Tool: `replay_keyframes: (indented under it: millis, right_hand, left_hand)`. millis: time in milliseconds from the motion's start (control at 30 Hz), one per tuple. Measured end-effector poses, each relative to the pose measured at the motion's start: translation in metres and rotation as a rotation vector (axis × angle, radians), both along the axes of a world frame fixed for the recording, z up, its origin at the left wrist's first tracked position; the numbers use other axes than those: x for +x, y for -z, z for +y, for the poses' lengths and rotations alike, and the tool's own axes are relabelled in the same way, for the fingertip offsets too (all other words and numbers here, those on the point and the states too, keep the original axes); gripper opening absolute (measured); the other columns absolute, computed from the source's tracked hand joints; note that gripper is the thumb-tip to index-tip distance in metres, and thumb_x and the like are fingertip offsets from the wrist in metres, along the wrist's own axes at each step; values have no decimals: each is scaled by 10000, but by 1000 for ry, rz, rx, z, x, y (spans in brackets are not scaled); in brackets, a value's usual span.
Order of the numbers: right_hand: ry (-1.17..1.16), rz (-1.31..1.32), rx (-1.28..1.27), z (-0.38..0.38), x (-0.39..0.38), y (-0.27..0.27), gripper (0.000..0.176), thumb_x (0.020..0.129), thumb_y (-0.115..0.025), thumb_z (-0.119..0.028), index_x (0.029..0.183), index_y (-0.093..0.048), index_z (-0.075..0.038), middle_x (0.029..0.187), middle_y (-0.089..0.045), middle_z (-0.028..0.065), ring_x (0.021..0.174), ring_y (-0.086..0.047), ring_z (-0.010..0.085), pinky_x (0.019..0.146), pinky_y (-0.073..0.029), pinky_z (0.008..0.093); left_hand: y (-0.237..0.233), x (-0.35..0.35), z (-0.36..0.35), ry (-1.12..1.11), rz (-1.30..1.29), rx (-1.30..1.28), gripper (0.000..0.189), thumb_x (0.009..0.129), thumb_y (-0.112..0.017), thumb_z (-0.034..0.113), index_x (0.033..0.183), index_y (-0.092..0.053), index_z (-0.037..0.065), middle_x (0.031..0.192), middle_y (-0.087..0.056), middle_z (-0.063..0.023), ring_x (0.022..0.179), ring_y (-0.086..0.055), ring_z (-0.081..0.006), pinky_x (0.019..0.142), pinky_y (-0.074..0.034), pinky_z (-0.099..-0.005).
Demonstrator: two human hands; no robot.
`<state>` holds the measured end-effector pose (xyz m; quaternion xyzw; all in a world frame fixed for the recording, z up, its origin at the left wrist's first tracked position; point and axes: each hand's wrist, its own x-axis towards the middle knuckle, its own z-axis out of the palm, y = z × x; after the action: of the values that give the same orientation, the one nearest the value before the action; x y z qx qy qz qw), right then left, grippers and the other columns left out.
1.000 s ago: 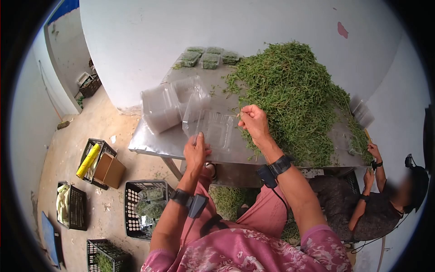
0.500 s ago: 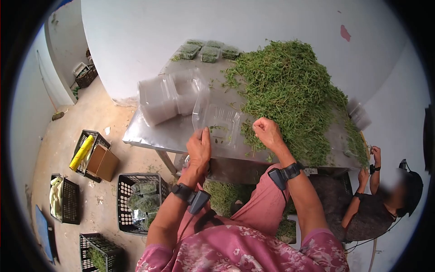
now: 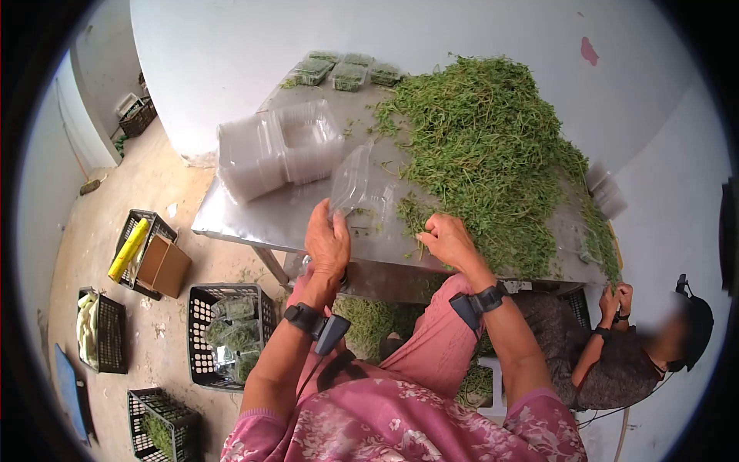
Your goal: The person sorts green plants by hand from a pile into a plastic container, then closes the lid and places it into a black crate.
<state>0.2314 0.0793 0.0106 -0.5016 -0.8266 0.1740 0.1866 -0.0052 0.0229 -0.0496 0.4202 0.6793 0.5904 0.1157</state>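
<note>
One container stack (image 3: 281, 150) and heaped greens (image 3: 481, 146) flank the open container (image 3: 352, 182).

The table (image 3: 231, 221) is smooth, shiny metal; the open container (image 3: 352, 181) and stacked containers (image 3: 250, 158), glossy clear plastic; the heaped greens (image 3: 477, 154), rough; the crate (image 3: 201, 327), matt plastic; the carton (image 3: 165, 267), matt cardboard; the trousers (image 3: 427, 331), textured cloth.

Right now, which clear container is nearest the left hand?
The open container beside the large stack, one half tilted up; only it meets the left fingers.
</note>
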Motion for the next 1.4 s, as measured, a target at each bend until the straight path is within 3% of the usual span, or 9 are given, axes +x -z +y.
replay_keyframes:
  millis: [200, 300, 600, 800, 900, 1000, 1100, 1133, 1400]
  right_hand:
    - [26, -81, 180, 9, -2, 20, 95, 827, -629, -91, 805, -586, -9, 887, -631, 196, 826, -616, 419, 729, -504, 492]
    - [-16, 21, 291, 22, 5, 28, 35, 794, -609, -35, 792, -597, -3, 771, -630, 185, 734, -623, 365, 683, -499, 453]
    - [-1, -1, 33, 18, -20, -9, 182, 831, -680, -164, 830, -651, 15, 846, -662, 226, 834, -641, 404, 743, -512, 471]
    - [55, -273, 53, 17, -42, 3, 193, 831, -660, -185, 836, -658, 8, 871, -672, 236, 861, -653, 419, 767, -525, 482]
    - [30, -178, 32, 20, -36, 8, 136, 833, -626, -140, 845, -659, -9, 845, -683, 222, 820, -659, 415, 736, -531, 472]
    - [17, 75, 131, 22, -26, 5, 90, 811, -639, -84, 787, -624, 2, 699, -666, 151, 646, -664, 269, 604, -517, 382]
    - [118, 252, 37, 18, -25, -14, 66, 836, -623, -83, 829, -642, -20, 708, -683, 135, 636, -668, 240, 606, -525, 368]
    - [121, 289, 21, 23, -26, -16, 85, 841, -652, -95, 844, -634, -11, 677, -672, 94, 591, -635, 152, 558, -504, 320]
    - [85, 561, -298, 7, -69, -57, 125, 923, -611, -112, 932, -618, 12, 783, -651, 49, 548, -557, 74, 489, -439, 228]
  left_hand:
    - [6, 0, 4, 19, -79, -21, 320, 966, -555, 279, 1156, -619, 29, 950, -688, -186, 874, -668, -349, 792, -507, -408]
    - [-2, -1, 1, 28, -154, 38, 310, 982, -548, 306, 1131, -626, 45, 872, -691, -170, 791, -675, -314, 732, -506, -385]
    - [-6, -1, -1, -25, -162, 98, 258, 979, -560, 263, 1098, -624, 44, 815, -676, -156, 743, -662, -281, 702, -500, -387]
    - [0, -2, 0, -28, -105, 101, 211, 960, -586, 226, 1072, -626, 51, 803, -669, -145, 726, -649, -291, 688, -498, -381]
    - [-3, -1, -2, -23, -118, 125, 209, 951, -593, 228, 1061, -626, 53, 804, -669, -145, 729, -649, -306, 691, -497, -388]
    - [5, -1, 3, -53, -101, 136, 215, 943, -596, 231, 1058, -626, 52, 805, -669, -147, 739, -655, -315, 697, -498, -401]
    - [3, -1, 2, -30, -124, 143, 220, 936, -599, 232, 1055, -625, 50, 811, -671, -152, 751, -659, -321, 704, -498, -408]
    - [1, -1, 1, -33, -111, 140, 221, 933, -602, 233, 1056, -625, 50, 810, -671, -153, 747, -659, -321, 700, -499, -408]
    - [-7, -2, -6, -19, -78, 127, 231, 902, -637, 236, 1019, -626, 38, 760, -658, -152, 682, -643, -312, 662, -495, -406]
